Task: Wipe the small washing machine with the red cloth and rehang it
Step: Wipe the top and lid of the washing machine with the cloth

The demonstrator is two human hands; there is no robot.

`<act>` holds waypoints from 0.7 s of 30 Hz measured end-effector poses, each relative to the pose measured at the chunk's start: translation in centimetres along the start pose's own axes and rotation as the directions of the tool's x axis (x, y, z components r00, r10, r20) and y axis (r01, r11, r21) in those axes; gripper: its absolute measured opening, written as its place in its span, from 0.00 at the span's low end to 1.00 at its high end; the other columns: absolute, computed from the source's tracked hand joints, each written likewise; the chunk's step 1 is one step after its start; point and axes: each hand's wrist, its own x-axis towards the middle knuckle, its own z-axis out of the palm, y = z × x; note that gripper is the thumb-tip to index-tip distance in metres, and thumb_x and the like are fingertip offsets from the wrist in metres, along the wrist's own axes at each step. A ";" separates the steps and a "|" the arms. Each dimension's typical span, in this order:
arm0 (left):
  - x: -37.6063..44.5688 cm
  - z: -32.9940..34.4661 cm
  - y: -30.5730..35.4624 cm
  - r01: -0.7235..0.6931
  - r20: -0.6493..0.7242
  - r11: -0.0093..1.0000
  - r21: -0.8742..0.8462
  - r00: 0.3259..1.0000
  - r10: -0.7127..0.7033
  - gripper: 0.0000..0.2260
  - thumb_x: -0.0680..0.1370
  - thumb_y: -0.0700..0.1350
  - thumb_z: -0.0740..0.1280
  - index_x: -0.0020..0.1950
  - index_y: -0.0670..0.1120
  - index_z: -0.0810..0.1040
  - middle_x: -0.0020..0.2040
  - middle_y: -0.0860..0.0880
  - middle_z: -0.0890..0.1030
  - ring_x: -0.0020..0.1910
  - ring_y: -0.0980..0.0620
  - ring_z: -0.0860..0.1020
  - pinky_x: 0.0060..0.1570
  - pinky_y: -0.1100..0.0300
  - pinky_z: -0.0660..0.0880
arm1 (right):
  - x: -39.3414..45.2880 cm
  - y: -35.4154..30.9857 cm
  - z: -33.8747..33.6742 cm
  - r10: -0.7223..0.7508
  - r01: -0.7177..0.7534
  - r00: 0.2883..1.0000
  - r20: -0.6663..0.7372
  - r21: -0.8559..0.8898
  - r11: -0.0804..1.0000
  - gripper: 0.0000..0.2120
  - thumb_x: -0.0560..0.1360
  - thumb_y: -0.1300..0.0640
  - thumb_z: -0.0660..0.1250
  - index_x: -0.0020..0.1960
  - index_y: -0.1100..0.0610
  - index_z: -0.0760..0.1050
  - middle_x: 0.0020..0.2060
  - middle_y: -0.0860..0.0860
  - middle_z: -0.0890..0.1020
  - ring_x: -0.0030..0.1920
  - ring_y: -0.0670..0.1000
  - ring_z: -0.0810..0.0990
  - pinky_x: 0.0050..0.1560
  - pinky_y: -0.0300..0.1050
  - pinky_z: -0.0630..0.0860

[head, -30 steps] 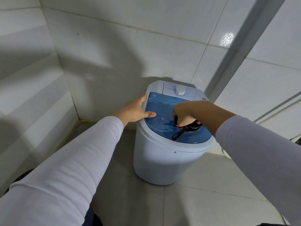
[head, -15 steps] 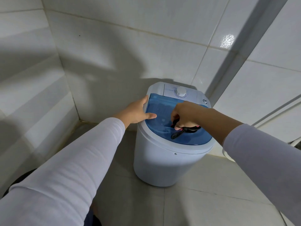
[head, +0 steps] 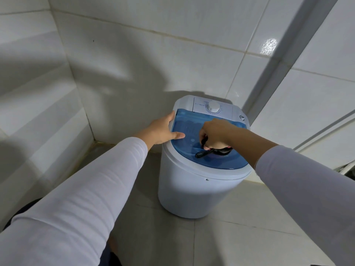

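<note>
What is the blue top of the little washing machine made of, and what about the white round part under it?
The blue lid looks like smooth, see-through tinted plastic: shapes show faintly through it and it has a soft shine. The white tub body looks like matte molded plastic, evenly colored, with a small screw at its rim. I can't be sure from the look alone.

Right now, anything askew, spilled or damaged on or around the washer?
Nothing stands out. The small washing machine stands upright in the tiled corner, its blue lid shut and seemingly intact. The left hand rests on the lid's left edge; the right hand grips the cloth, mostly hidden beneath it, on the lid. No spill visible on the floor.
</note>
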 end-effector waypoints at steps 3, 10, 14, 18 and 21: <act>-0.1 0.0 0.1 0.005 0.001 1.000 -0.006 1.000 -0.005 0.37 0.74 0.52 0.70 0.77 0.50 0.54 0.75 0.49 0.65 0.71 0.44 0.67 0.67 0.51 0.65 | 0.1 0.2 0.0 0.023 -0.017 0.999 -0.033 0.154 0.988 0.07 0.70 0.56 0.70 0.48 0.51 0.81 0.46 0.51 0.81 0.48 0.54 0.78 0.44 0.48 0.78; -0.3 0.1 0.6 0.003 0.004 1.000 0.015 1.000 -0.003 0.36 0.75 0.51 0.69 0.77 0.50 0.54 0.75 0.48 0.64 0.71 0.44 0.67 0.67 0.51 0.66 | -0.9 2.0 -0.3 0.091 -0.044 0.992 -0.087 0.444 0.895 0.07 0.73 0.57 0.68 0.49 0.52 0.81 0.44 0.48 0.79 0.45 0.49 0.74 0.41 0.38 0.69; 0.0 -0.2 1.1 0.012 0.035 0.996 0.092 0.999 -0.016 0.37 0.75 0.51 0.69 0.78 0.50 0.52 0.75 0.48 0.65 0.70 0.44 0.68 0.66 0.51 0.66 | -1.7 3.6 -0.8 0.202 -0.074 0.964 -0.174 0.552 0.831 0.09 0.74 0.55 0.67 0.53 0.52 0.80 0.46 0.49 0.77 0.47 0.49 0.72 0.44 0.39 0.68; 0.7 -0.5 1.2 0.049 0.041 0.978 0.205 0.997 -0.059 0.37 0.74 0.55 0.69 0.77 0.51 0.55 0.75 0.47 0.65 0.70 0.44 0.68 0.67 0.49 0.66 | -3.1 5.7 -1.8 0.284 -0.082 0.938 -0.199 0.669 0.739 0.13 0.74 0.53 0.68 0.57 0.54 0.79 0.48 0.51 0.76 0.48 0.51 0.73 0.48 0.44 0.68; 0.7 -1.0 2.3 0.029 -0.045 0.987 0.158 0.999 -0.022 0.28 0.74 0.54 0.69 0.73 0.51 0.66 0.71 0.49 0.72 0.68 0.47 0.71 0.65 0.54 0.66 | -3.9 6.6 -2.1 0.323 -0.060 0.930 -0.175 0.795 0.603 0.16 0.72 0.52 0.71 0.59 0.54 0.78 0.53 0.55 0.79 0.49 0.55 0.76 0.48 0.45 0.72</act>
